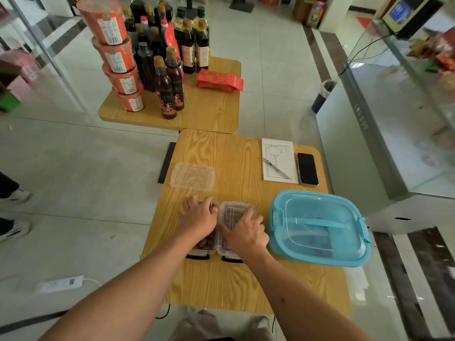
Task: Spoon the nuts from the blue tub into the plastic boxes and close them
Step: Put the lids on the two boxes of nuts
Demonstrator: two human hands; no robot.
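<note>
Two small clear plastic boxes stand side by side on the wooden table. The left box (204,244) holds brown nuts, and my left hand (198,216) lies flat over its far half. The right box (232,212) has a clear lid on it, and my right hand (246,230) presses on that lid with fingers spread. A spare clear lid (192,177) lies further back on the table. The blue tub (317,227) sits to the right with its translucent lid on and its handle lying flat.
A notepad (279,159) with a pen (275,168) and a black phone (307,169) lie at the table's far right. A second table (209,112) behind carries bottles and red tubs. A glass counter (394,119) stands at the right.
</note>
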